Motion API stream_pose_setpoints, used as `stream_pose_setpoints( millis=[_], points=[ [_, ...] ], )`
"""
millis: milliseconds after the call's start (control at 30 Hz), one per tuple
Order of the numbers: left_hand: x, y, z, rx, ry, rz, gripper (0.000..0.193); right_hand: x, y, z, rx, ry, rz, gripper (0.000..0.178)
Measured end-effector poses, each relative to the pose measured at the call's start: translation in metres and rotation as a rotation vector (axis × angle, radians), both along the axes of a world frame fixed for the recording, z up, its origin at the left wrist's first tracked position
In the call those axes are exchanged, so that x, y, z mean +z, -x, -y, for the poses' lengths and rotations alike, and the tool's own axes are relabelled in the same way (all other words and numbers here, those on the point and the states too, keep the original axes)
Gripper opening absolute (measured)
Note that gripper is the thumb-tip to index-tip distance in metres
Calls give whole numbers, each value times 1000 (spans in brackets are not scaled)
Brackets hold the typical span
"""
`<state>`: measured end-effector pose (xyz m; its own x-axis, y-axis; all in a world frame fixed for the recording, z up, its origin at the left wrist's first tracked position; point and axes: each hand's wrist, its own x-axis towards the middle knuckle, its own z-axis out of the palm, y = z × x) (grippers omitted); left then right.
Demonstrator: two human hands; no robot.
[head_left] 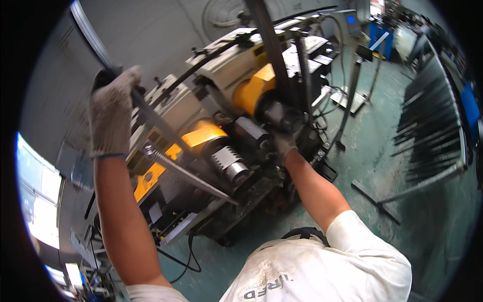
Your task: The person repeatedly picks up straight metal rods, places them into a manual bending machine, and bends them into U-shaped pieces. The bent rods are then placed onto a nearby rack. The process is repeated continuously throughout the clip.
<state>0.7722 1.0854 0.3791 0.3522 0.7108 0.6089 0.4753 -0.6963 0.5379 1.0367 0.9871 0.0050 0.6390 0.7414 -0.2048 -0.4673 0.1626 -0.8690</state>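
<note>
My left hand [113,113], in a soiled knit glove, is raised at the left with its fingers wrapped round a long metal bar [93,38]. The bar slants from the upper left down toward the machine. My right hand [285,144], also gloved, reaches in low at the machine's front, beside a dark cylindrical head [278,115]. Its fingers are lost in shadow and blur. Between my hands are a yellow housing [205,133] with a silver-ended spindle [231,165], and a black block [250,130].
A coil spring [173,166] and a dark upright bar [271,45] cross the machine. On the right, a rack [462,146] holds many dark strips over the green floor [370,151]. A metal stand [352,98] and a black floor bar [375,202] are nearby.
</note>
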Motion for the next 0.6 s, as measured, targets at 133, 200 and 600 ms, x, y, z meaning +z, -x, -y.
stream_pose_setpoints(
  millis=[133, 200, 600],
  points=[
    [3, -12, -28, 29, -930, -366, 16, -81, -60, -32, 44, 56, 75, 38],
    [-17, -13, -43, 187, -1051, -475, 16, -72, -44, -24, 25, 4, -14, 33],
    [-47, 12, -33, -114, -766, -333, 22, -83, -28, -11, -46, -93, -83, 33]
  ],
)
